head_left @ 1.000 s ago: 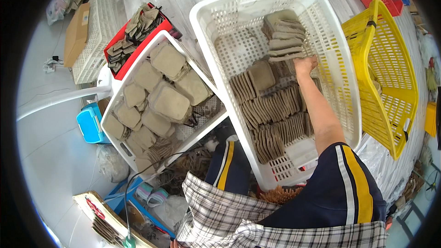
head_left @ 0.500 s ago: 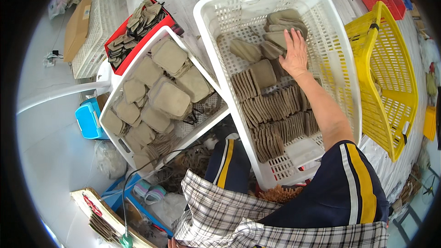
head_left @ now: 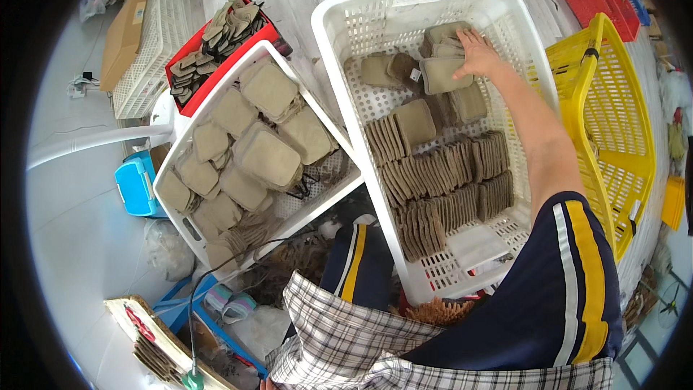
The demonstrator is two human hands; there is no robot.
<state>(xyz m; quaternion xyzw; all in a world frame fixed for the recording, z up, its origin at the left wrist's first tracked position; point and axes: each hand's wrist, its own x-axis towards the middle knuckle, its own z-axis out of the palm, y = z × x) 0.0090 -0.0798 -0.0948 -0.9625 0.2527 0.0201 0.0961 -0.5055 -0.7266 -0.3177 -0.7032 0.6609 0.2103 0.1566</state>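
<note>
My right hand (head_left: 479, 56) reaches into the far end of a large white plastic basket (head_left: 326, 50). Its fingers are spread over a loose pile of taupe, rounded-square pads (head_left: 443, 76), with the thumb at the edge of the upper one. Nearer to me in the same basket, rows of similar pads (head_left: 426, 166) stand on edge, packed side by side. One pad (head_left: 416, 123) leans flat-side up against the far row. Of my left hand (head_left: 267, 384) only a sliver shows at the lower edge, and its fingers are hidden.
A second white basket (head_left: 162, 186) at left holds more pads in flat stacks. Behind it stands a red crate (head_left: 175, 72) of dark-edged pieces. A yellow basket (head_left: 626, 101) lies at right, a red one (head_left: 598, 0) beyond. A black cable (head_left: 193, 303) runs at lower left.
My right hand has moved farther away and slightly right. The loose pads at the far end have shifted, and several lie flatter beneath the hand. The upright rows show more fully.
</note>
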